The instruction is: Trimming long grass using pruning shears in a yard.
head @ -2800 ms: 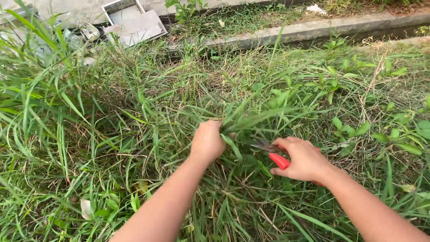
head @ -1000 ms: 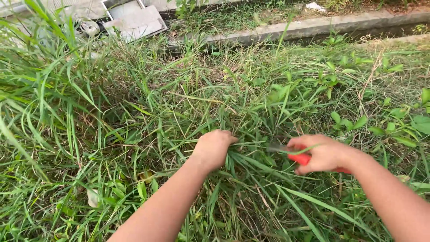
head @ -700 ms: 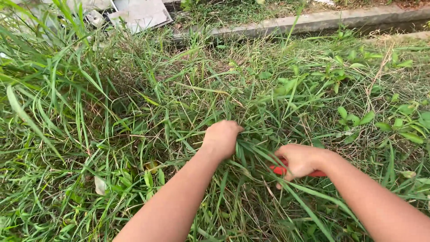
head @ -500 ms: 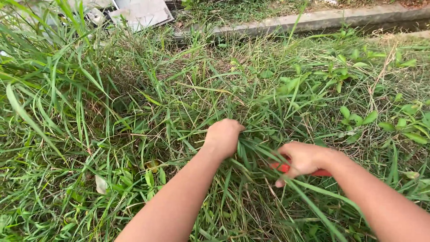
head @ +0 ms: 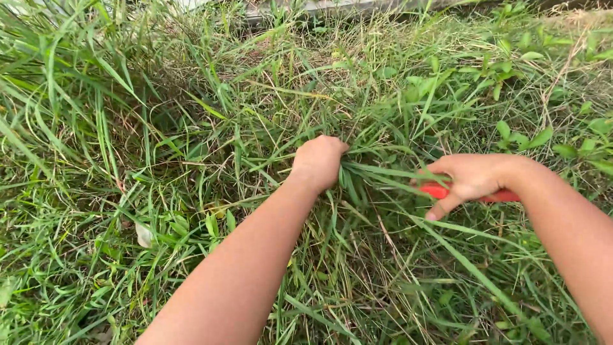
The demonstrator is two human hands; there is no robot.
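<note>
Left hand (head: 318,161) at the middle of the view, forearm running down to the lower left. Grip closed to a fist around a tuft of long grass (head: 377,174), blades bunched at the fist and fanning off to the right across the gap between the two hands. Knuckles up, fingers tucked under and hidden in the stalks.

Right hand (head: 474,180) to the right and slightly lower, forearm leaving at the lower right corner. Grip wrapped around the red handle (head: 437,190) of a cutting tool, red showing just left of the fingers and again behind the wrist. One finger stretched down and out, tip free of the handle. Blades of the tool not visible, lost under the grass blades; open or closed, impossible to tell. Handle near the bunched tuft, pointing toward the left fist.

Hands close but apart, gathered grass stretched between them.

All around, thick uncut lawn grass (head: 128,160), tall and arching at the left, flatter and mixed with dry yellow stems at the middle. Broad-leaved weeds (head: 517,137) behind the right hand and along the right edge. Pale dead leaf (head: 144,235) low on the left among the stalks. Grey kerb edge (head: 332,6) barely showing along the top of the view.
</note>
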